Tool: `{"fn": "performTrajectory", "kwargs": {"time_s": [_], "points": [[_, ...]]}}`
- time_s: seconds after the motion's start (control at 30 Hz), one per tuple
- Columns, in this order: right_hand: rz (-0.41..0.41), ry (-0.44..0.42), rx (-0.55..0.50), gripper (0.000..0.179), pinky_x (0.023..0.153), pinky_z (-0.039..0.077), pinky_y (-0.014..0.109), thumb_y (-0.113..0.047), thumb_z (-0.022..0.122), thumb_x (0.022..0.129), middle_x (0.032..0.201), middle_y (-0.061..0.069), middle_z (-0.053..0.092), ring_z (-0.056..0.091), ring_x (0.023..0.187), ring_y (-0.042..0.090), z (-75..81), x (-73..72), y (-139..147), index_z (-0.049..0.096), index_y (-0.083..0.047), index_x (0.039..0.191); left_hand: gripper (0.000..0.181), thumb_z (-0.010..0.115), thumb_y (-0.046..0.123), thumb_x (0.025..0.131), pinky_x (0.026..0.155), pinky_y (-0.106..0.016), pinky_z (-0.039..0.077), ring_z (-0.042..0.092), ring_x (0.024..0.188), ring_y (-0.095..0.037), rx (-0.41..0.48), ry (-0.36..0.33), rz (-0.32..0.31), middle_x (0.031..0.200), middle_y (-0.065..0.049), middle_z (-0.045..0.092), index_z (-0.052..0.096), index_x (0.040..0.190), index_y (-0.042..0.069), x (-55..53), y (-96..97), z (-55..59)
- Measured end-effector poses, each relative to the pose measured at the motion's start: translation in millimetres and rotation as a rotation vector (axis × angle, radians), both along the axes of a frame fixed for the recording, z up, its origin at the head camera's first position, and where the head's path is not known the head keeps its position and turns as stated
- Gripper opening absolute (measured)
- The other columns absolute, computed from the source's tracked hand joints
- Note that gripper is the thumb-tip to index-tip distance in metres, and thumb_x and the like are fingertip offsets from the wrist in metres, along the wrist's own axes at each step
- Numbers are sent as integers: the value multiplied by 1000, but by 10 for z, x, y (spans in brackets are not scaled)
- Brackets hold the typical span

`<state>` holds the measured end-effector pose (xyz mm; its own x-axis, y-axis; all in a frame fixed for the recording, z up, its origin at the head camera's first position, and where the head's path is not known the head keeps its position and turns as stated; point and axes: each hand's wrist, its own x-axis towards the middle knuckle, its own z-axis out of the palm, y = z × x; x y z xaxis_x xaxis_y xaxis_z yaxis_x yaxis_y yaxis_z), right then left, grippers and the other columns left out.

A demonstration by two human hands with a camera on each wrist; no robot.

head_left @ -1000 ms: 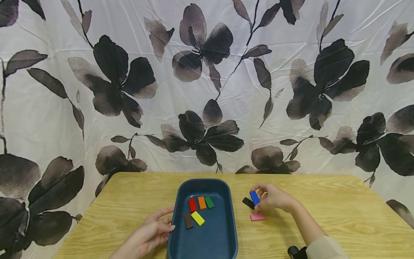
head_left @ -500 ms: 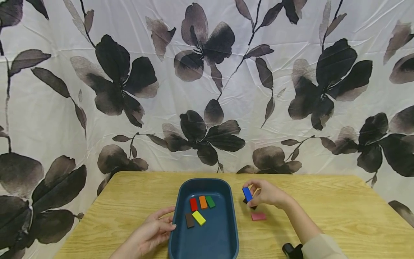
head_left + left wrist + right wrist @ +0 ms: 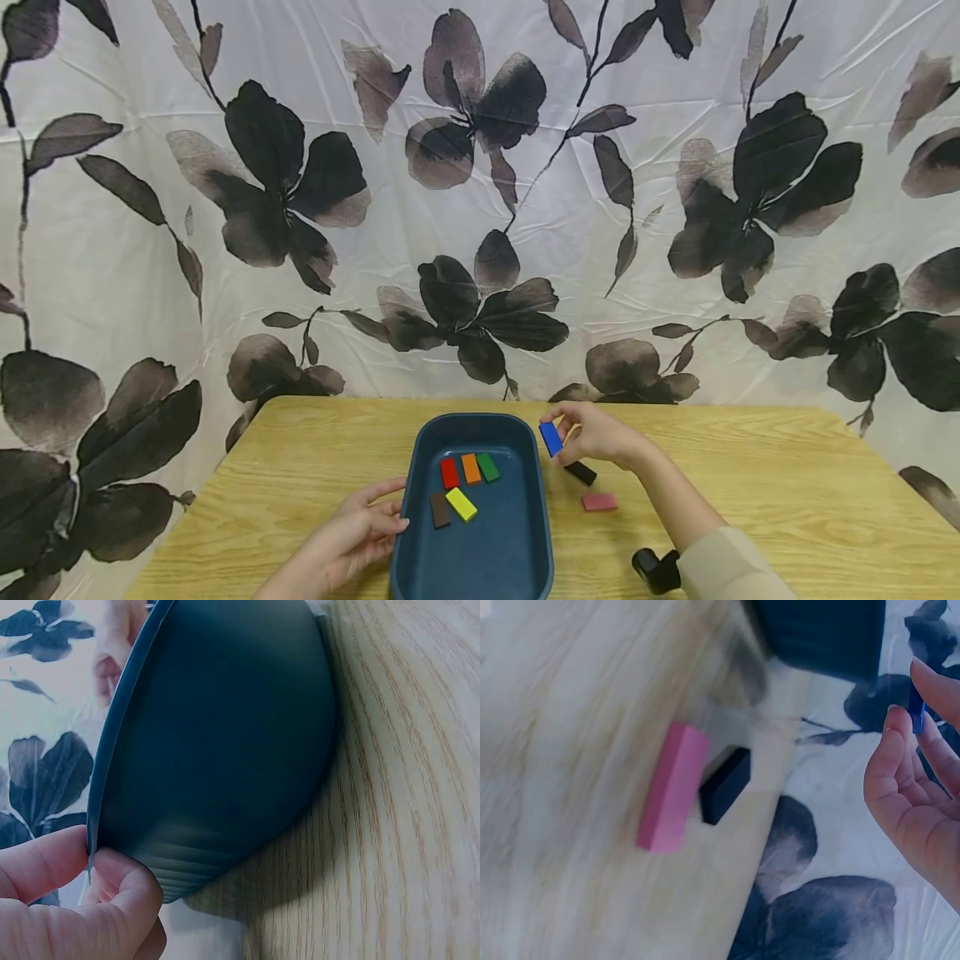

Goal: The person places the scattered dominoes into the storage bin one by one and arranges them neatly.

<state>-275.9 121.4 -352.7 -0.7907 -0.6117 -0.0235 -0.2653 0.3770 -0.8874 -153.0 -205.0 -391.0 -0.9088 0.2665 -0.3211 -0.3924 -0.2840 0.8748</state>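
Head view: looks forward and down across a table (image 3: pixel 787 492) to a flowered cloth (image 3: pixel 577 275). Left wrist view: sideways, close to the outside of the tray (image 3: pixel 217 735). Right wrist view: sideways, over a pink block (image 3: pixel 673 787) and black block (image 3: pixel 726 787) the head view shares.

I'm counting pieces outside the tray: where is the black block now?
In the head view, the black block lies on the table, right of the tray, just beyond the pink block and near the right hand.
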Motion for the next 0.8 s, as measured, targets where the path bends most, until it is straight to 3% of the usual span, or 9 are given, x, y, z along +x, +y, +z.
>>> {"fn": "performTrajectory", "kwargs": {"time_s": [0.37,0.8], "points": [[11,36,69,49,61,47,27,4,78,67,80,10,52,51,70,18,163,13,-234,56,4,111,70,47,-16,83,71,-22,46,55,81,-13,-18,-2,8,100,-8,52,12,143,-9,-11,10,14],[-17,7,105,48,62,48,27,5,78,67,76,8,49,49,70,18,180,1,-531,57,0,110,70,47,-16,83,72,-23,46,56,82,-13,-1,-12,7,102,-9,52,11,143,-8,-6,-8,0]]}}
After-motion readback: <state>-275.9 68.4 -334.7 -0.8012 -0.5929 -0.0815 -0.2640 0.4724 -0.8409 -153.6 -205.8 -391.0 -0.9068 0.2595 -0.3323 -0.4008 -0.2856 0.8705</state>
